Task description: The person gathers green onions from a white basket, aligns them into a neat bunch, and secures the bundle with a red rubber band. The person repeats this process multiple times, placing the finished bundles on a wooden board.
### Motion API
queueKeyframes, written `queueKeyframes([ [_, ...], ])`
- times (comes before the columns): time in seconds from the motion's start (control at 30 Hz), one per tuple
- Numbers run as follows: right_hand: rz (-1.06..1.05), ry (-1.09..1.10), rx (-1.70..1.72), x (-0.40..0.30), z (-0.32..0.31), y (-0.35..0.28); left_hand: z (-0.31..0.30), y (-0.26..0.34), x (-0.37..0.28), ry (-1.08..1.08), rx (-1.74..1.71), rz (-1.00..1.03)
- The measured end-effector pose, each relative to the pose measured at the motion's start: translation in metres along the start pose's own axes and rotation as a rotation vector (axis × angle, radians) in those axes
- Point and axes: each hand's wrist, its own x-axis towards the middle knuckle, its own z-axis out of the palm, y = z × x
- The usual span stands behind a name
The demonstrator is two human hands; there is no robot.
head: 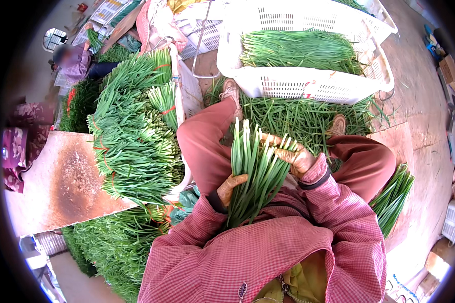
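A loose bunch of garlic chives (252, 178) stands in front of my body, its pale stem ends up and the green leaves down towards my lap. My left hand (229, 188) is wrapped around the bunch at its left side, thumb across the leaves. At the upper right, my right hand (296, 157) has its fingers on several stems near their pale ends. Both hands look stained or wear thin brownish gloves; I cannot tell which. The lower leaf tips are hidden by my jacket.
A white plastic crate (288, 81) ahead holds chives (299, 49). Another crate (187, 91) at left is heaped with tied bundles (136, 125). Loose leaves (288, 117) litter the floor between my feet. More chives (394, 200) lie beside my right leg. A person (74, 62) sits far left.
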Motion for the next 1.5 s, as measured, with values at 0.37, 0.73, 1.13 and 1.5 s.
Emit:
queueKeyframes([
  [0.37,-0.012,0.203,-0.229,0.019,0.002,0.018,0.009,0.000,0.001,0.037,-0.179,0.033],
  [0.73,-0.673,0.575,-1.608,-0.001,0.050,-0.035,0.003,-0.015,0.000,0.137,-0.333,0.023],
  [1.13,-0.064,0.222,-0.053,0.017,-0.028,-0.056,0.016,-0.011,-0.004,-0.173,-0.055,0.038],
  [1.5,-0.105,0.529,-0.604,-0.061,-0.032,0.024,0.015,0.007,0.018,-0.078,-0.003,-0.022],
])
